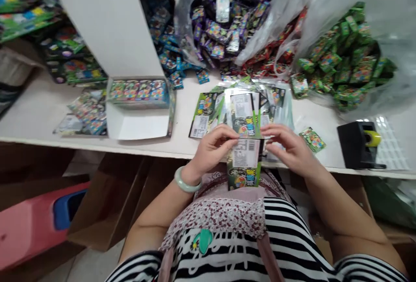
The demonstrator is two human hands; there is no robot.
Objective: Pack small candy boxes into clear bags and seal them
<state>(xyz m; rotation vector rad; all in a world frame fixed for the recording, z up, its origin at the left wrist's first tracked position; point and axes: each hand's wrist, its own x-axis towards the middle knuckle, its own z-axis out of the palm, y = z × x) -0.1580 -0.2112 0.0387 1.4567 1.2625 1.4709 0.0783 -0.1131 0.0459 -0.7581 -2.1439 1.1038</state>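
Observation:
A green-and-black printed packaging piece (244, 158) stands in front of my body at the table's front edge, with white label panels and colourful lettering. I cannot tell whether it is a flat card or a pouch. My left hand (216, 148) pinches its left edge between thumb and fingers. At its right edge, my right hand (290, 148) grips it with fingertips and thumb. Beyond it, a loose pile of similar printed packaging pieces (203, 110) lies on the table, partly covered by clear plastic. A small green packet (312, 139) rests to the right of my right hand.
A white-lined display box (138, 121) with a row of small packs (138, 90) stands open at left. Bags of purple packets (238, 17) and green packets (352, 65) sit at the back, with red ones (269, 58) between. A black tape dispenser (355, 145) is at right.

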